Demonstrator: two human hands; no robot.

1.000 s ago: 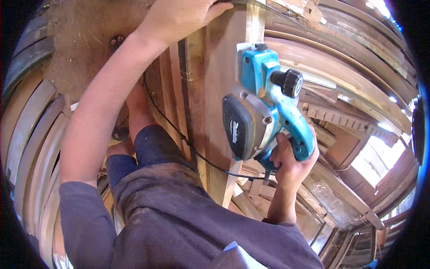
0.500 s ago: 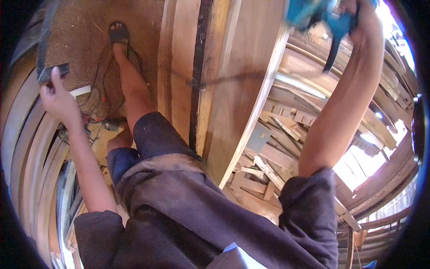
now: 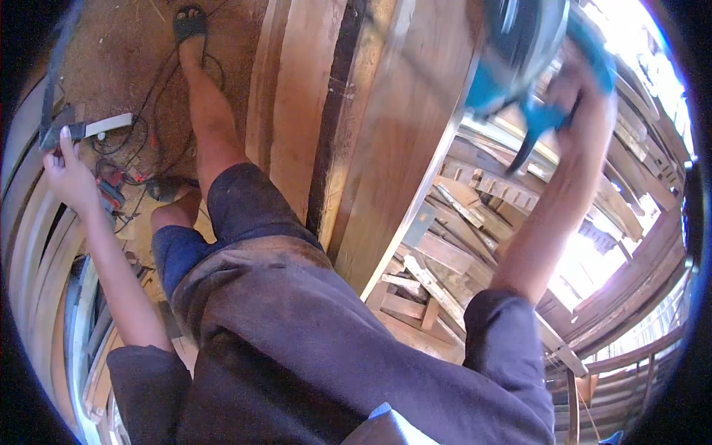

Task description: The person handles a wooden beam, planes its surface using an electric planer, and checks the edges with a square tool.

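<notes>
The right hand [image 3: 567,93] is gripping the rear handle of a teal-and-black handheld power planer [image 3: 515,44], its fingers closing around the teal loop, though blur is softening their outline. The right arm [image 3: 552,196] is standing out well ahead of the body, with the elbow bending only a little and the forearm slanting up toward the tool. The left hand [image 3: 73,178] is sitting far out to the other side, its back showing and one finger pointing forward over a small dark block [image 3: 53,136]; whether the hand is pinching the block or only touching it, I cannot tell. The left arm [image 3: 119,259] is angling outward and forward, almost straight.

The planer is hanging over the pale right edge of a broad, smooth brown wooden board [image 3: 404,156], at the far end in view; blur is hiding whether its base is touching the wood. Left of that board, more long brown planks [image 3: 304,111] are running alongside it. A short white strip [image 3: 110,124] is lying just beside the dark block, and a red-and-grey tool [image 3: 111,185] is resting near the left hand among dark cables. A foot in a black sandal [image 3: 190,24] is standing on the brown floor. Farther out, long planks [image 3: 44,245] are lining the left side, and a jumble of wood offcuts [image 3: 445,252] is filling the right.
</notes>
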